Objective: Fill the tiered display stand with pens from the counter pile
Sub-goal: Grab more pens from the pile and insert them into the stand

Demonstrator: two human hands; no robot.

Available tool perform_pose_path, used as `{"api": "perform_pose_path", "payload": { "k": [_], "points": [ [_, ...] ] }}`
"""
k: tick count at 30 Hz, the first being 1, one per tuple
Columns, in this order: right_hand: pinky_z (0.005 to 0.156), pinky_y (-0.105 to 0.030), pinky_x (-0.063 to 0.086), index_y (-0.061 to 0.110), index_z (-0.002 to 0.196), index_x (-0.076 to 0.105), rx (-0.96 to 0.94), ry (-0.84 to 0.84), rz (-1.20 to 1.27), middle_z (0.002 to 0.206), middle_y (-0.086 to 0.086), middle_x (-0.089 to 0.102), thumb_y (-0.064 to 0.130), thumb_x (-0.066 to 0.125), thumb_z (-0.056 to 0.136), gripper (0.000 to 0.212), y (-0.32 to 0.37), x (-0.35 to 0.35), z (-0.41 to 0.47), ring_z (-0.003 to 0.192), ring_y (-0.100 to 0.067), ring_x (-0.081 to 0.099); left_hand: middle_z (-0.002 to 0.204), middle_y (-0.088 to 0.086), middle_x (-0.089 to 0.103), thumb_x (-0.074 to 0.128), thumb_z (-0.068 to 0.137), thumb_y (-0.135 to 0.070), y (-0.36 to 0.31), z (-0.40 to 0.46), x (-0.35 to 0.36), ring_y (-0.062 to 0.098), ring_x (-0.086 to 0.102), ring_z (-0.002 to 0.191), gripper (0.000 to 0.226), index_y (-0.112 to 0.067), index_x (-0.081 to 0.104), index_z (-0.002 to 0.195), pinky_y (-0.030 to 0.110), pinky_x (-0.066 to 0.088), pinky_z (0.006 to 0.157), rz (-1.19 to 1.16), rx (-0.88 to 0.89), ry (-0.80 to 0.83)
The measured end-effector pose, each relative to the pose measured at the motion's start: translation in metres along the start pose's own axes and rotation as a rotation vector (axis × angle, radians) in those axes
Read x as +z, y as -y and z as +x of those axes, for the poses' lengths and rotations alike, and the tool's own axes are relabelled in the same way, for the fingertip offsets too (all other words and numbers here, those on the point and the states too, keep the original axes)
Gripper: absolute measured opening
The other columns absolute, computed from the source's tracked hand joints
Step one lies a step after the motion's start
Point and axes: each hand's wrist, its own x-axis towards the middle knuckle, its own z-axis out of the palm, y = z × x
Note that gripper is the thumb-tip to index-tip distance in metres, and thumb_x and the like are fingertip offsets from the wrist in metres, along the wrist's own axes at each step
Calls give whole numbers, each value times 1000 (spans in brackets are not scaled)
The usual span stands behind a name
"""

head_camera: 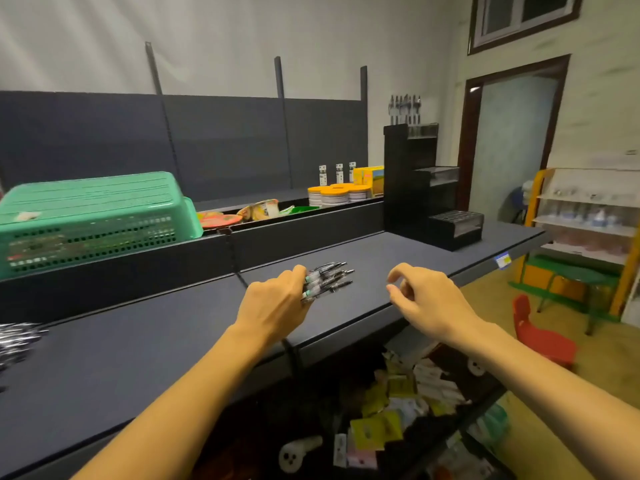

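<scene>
My left hand (277,303) grips a bundle of several black pens (329,277) with pale green grips, tips pointing right, over the dark counter (173,341). My right hand (426,299) hovers to the right of the bundle with loosely curled fingers and holds nothing. The black tiered display stand (415,188) rises at the counter's far right end. A few pens (405,109) stick out of its top tier, and the lower tiers look empty. The pen pile (17,341) lies blurred at the left edge of the counter.
An upturned green basket (93,216) sits at the back left behind a low black divider. Orange-lidded jars (334,195) and a yellow box (369,180) stand left of the stand. Packets fill the shelf below the counter. A red chair (540,334) stands on the floor to the right.
</scene>
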Motion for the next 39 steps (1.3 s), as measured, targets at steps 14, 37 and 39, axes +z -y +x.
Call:
{"api": "perform_pose_path", "payload": {
  "k": [14,37,39],
  "points": [
    [77,-34,55,24,111,56,70,106,61,77,8,63,37,54,95,21,-172,-5,101,73,-8,60,66,2,63,69,78,-33,-86,161,154,21,56,45,27,-12,55,86,29,41,34,-131,110,-75],
    [54,-26,56,25,99,63,36,170,1188,91,3,73,13,61,92,14,-383,-66,294,74,-16,71,87,8,71,59,84,-36,-189,397,272,22,65,65,31,-11,58,102,33,51,43,-117,46,-330],
    [53,-25,55,22,103,62,19,187,1232,94,-1,73,13,60,93,13,-396,-68,308,74,-17,71,85,5,71,61,83,-35,-194,411,274,19,64,63,31,-8,63,99,31,50,42,-78,23,-326]
  ]
}}
